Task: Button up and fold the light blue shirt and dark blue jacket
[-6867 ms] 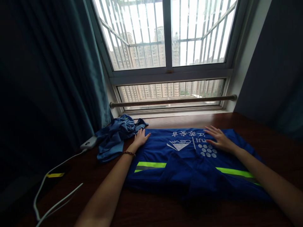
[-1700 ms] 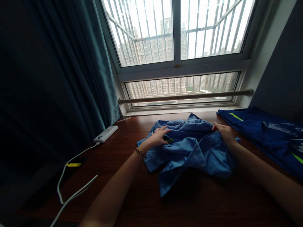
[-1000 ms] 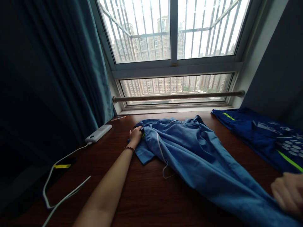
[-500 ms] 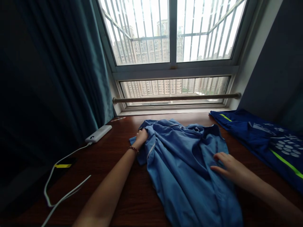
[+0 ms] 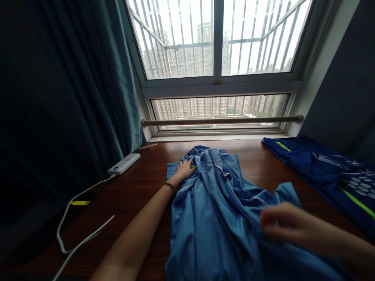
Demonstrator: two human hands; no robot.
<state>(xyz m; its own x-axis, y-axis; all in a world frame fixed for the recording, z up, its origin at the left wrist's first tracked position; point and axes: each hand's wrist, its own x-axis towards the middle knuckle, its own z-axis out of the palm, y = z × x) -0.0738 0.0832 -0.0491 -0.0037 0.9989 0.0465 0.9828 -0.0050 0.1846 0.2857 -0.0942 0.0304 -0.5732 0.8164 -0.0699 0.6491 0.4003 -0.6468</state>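
Note:
A crumpled light-blue garment with thin white piping [image 5: 202,218], like a shirt or light jacket, lies on the dark wooden surface [image 5: 146,187] and runs off the bottom of the view. My left hand [image 5: 184,170], with a beaded bracelet at its wrist, rests on the upper left of the cloth, fingers spread. A small yellow-green spot shows beside those fingers. Over the garment's right side is my right hand [image 5: 281,222], smeared by motion. Its fingers look bent, but whether they pinch the cloth cannot be made out.
A dark-blue garment with neon-yellow stripes [image 5: 319,171] lies at the right. At the left are a white power bank [image 5: 124,164], its white cable [image 5: 63,230] and a dark item with a yellow strip [image 5: 80,203]. Behind are a curtain [image 5: 111,97] and a window rail [image 5: 222,121].
The garment's upper right part has shifted left and down, and its folds lie differently. My left hand has gone from a closed grip to spread fingers, slightly rightward. My right hand has moved lower and blurred.

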